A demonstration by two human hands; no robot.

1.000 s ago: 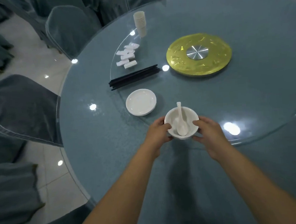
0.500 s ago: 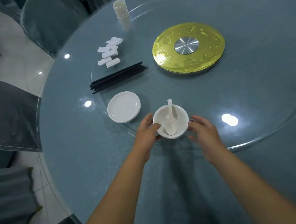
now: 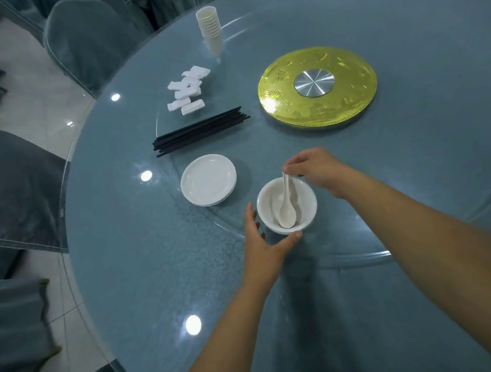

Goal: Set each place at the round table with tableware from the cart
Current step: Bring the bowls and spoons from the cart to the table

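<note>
Since the earlier frame the right hand has been lifted off the rim of the small white ceramic bowl and carried to its far side, where the handle tip of the white ceramic soup spoon is now pinched between thumb and fingertips, apparently so that the spoon can be turned or lifted out. The left hand is kept open, thumb and fingers spread around the bowl's near-left wall, probably to steady it while the spoon is handled. The bowl is set on the blue glass-topped surface, between both hands. Beyond the left hand lie a stack of white round plates, a bundle of black chopsticks, white chopstick rests and stacked cups, seemingly staged for distribution.
</note>
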